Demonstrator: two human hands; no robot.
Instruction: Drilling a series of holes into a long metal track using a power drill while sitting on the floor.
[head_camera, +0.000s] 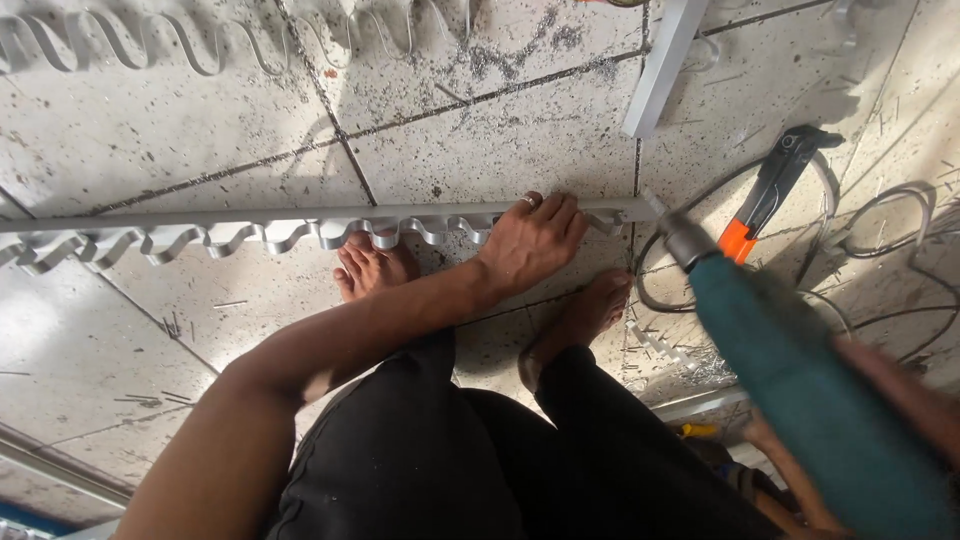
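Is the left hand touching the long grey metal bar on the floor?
Touching. The head view shows the left hand lying on the grey metal bar, with its fingers pressed flat over the top of the bar near its right end.

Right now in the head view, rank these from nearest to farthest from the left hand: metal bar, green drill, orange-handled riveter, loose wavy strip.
1. Metal bar: under the left hand, touching.
2. Green drill: right, tip at the bar's end.
3. Orange-handled riveter: farther right, on the floor.
4. Loose wavy strip: top left, far.
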